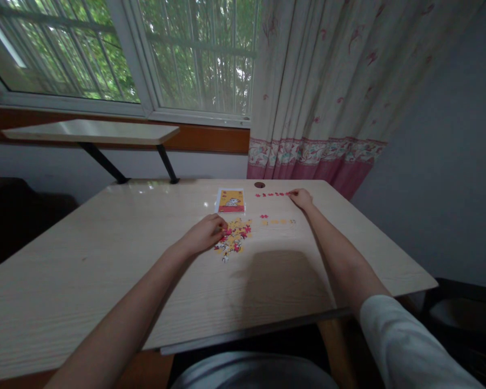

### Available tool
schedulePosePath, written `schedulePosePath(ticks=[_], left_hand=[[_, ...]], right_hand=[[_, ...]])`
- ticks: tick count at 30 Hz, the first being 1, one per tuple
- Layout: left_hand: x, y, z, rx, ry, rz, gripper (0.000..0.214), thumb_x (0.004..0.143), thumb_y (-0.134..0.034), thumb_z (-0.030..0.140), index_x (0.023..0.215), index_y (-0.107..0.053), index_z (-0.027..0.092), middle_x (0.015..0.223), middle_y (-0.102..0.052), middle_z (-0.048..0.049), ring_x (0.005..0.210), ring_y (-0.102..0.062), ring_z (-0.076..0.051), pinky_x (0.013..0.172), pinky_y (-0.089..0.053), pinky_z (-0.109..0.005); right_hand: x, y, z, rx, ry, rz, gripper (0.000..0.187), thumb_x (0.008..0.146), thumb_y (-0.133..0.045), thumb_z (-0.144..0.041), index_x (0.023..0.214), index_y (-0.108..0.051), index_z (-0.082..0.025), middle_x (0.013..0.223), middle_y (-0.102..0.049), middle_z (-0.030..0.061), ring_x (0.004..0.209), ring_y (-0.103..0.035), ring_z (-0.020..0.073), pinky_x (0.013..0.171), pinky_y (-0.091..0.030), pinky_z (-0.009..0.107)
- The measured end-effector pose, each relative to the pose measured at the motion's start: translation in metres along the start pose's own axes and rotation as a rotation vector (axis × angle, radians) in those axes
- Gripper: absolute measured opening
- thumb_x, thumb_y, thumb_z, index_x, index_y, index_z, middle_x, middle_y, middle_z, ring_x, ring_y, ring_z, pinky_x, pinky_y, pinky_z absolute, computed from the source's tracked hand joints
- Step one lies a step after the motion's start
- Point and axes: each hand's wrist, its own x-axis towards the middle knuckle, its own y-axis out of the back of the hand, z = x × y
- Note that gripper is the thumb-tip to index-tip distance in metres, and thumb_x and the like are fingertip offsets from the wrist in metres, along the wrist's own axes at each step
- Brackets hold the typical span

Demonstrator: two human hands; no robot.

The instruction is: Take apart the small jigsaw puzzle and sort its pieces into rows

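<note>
A pile of small jigsaw puzzle pieces (pixel 237 235) in yellow, red and white lies on the table. At its left edge is my left hand (pixel 207 232), fingers curled in; what they hold, if anything, is hidden. Farther right, my right hand (pixel 302 198) pinches a red puzzle piece at the right end of a row of red puzzle pieces (pixel 270 194). Nearer to me runs a row of yellow puzzle pieces (pixel 277 221), with a pinkish-red piece (pixel 263 216) just above its left end. Behind the pile lies a yellow and red picture card (pixel 231 201) showing a white animal.
The pale wooden table (pixel 105 281) has a round cable hole (pixel 260 185) near its back edge. A raised shelf (pixel 93 131) on black supports stands at the back left. Behind are a barred window (pixel 198 59) and a patterned curtain (pixel 308 108). A dark chair (pixel 465 319) is at the right.
</note>
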Motion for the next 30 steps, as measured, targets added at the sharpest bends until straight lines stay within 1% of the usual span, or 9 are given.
schedulePosePath(ticks=[8,13,15,18,20,22,25,27,30], left_hand=[[0.001,-0.002,0.001,-0.117,0.089,0.003,0.009,0.072,-0.050,0.018,0.078,-0.056,0.016,0.075,-0.057,-0.0031,0.064,-0.050,-0.014,0.063,-0.039,-0.026],[0.001,-0.002,0.001,-0.226,0.138,-0.007,0.009,0.070,-0.051,0.020,0.075,-0.057,0.015,0.072,-0.058,-0.0015,0.063,-0.049,-0.012,0.059,-0.038,-0.024],[0.001,-0.001,0.001,-0.296,0.148,-0.010,0.009,0.072,-0.052,0.022,0.074,-0.057,0.015,0.073,-0.060,-0.0022,0.064,-0.050,-0.012,0.059,-0.038,-0.024],[0.001,-0.002,0.003,-0.421,0.190,0.015,0.011,0.072,-0.055,0.026,0.073,-0.058,0.015,0.071,-0.061,-0.0021,0.062,-0.051,-0.012,0.057,-0.038,-0.023],[0.002,-0.003,0.007,-0.539,0.253,0.078,0.014,0.071,-0.059,0.029,0.072,-0.057,0.015,0.067,-0.060,-0.0008,0.059,-0.050,-0.011,0.054,-0.037,-0.022],[0.004,-0.005,0.014,-0.689,0.329,0.174,0.017,0.069,-0.064,0.031,0.071,-0.056,0.016,0.062,-0.058,0.0006,0.054,-0.049,-0.010,0.050,-0.037,-0.021],[0.007,-0.008,0.028,-0.916,0.409,0.273,0.024,0.064,-0.070,0.034,0.070,-0.056,0.015,0.060,-0.058,0.0004,0.053,-0.052,-0.011,0.050,-0.039,-0.023],[0.009,-0.009,0.036,-1.012,0.420,0.278,0.030,0.059,-0.074,0.037,0.071,-0.056,0.015,0.060,-0.060,-0.0003,0.053,-0.055,-0.012,0.050,-0.042,-0.024],[0.010,-0.012,0.046,-1.052,0.379,0.220,0.036,0.055,-0.077,0.038,0.073,-0.057,0.014,0.062,-0.063,-0.0011,0.056,-0.058,-0.014,0.052,-0.043,-0.025]], right_hand=[[-0.009,0.009,-0.004,-0.017,0.045,-0.024,0.034,0.078,-0.055,-0.035,0.107,-0.065,-0.023,0.107,-0.065,0.0072,0.099,-0.059,0.0217,0.084,-0.045,0.032],[-0.025,0.014,-0.014,-0.020,0.130,-0.022,0.033,0.076,-0.057,-0.032,0.106,-0.066,-0.024,0.112,-0.060,0.0087,0.104,-0.055,0.0234,0.088,-0.042,0.034],[-0.037,0.015,-0.022,0.014,0.216,0.000,0.031,0.076,-0.057,-0.030,0.104,-0.066,-0.023,0.109,-0.060,0.0089,0.103,-0.054,0.0223,0.090,-0.041,0.034],[-0.064,0.018,-0.040,0.105,0.414,0.052,0.025,0.077,-0.057,-0.028,0.099,-0.067,-0.021,0.104,-0.060,0.0080,0.099,-0.054,0.0205,0.088,-0.040,0.034],[-0.086,0.022,-0.056,0.152,0.562,0.068,0.021,0.079,-0.056,-0.028,0.096,-0.067,-0.021,0.100,-0.061,0.0071,0.097,-0.054,0.0200,0.087,-0.040,0.035],[-0.110,0.026,-0.073,0.174,0.711,0.079,0.019,0.081,-0.056,-0.028,0.096,-0.066,-0.022,0.096,-0.062,0.0061,0.094,-0.054,0.0194,0.084,-0.039,0.035],[-0.141,0.031,-0.098,0.204,0.863,0.100,0.020,0.083,-0.056,-0.029,0.100,-0.065,-0.022,0.093,-0.064,0.0060,0.088,-0.054,0.0188,0.079,-0.038,0.033],[-0.156,0.032,-0.110,0.214,0.937,0.094,0.023,0.084,-0.055,-0.032,0.103,-0.064,-0.022,0.091,-0.065,0.0057,0.086,-0.055,0.0183,0.077,-0.036,0.032],[-0.169,0.028,-0.119,0.238,0.992,0.092,0.026,0.084,-0.056,-0.038,0.102,-0.064,-0.022,0.085,-0.067,0.0042,0.081,-0.056,0.0166,0.074,-0.035,0.031]])
